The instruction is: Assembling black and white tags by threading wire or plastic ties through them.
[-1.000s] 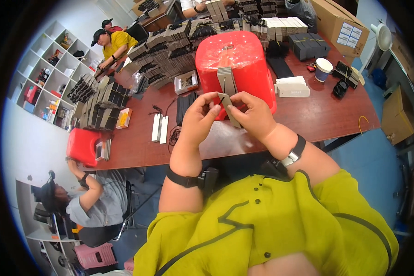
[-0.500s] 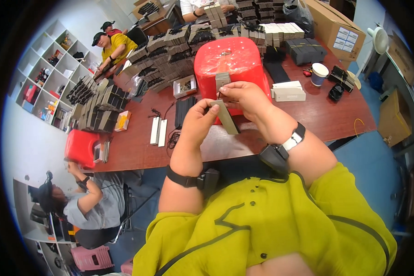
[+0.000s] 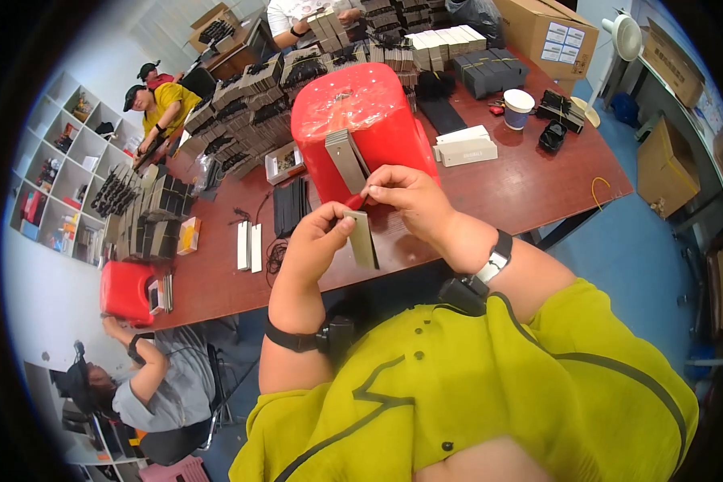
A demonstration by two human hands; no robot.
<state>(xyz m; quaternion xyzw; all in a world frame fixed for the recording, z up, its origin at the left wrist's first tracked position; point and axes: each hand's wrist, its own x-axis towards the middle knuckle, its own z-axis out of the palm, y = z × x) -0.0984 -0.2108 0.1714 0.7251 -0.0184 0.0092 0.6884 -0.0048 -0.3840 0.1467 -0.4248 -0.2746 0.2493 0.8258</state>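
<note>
My left hand is closed in a pinch on the upper end of a flat grey-beige tag, which hangs down near the table's front edge. Just right of that end, my right hand pinches with thumb and forefinger. What lies between those fingertips is too small to make out; it may be a thin cord. Behind both hands stands a red plastic stool on the table. A stack of similar grey tags leans against its front side, close beyond my fingers.
Bundled tags with black cords are piled behind the stool. White tags and black strips lie to the left. On the right are pale boxes, a paper cup and a black tape roll. Co-workers sit at the left and far side.
My hands have come down and away from the tag stack, which now shows more fully. The tag in my left hand hangs more upright. The whole view has shifted a little.
</note>
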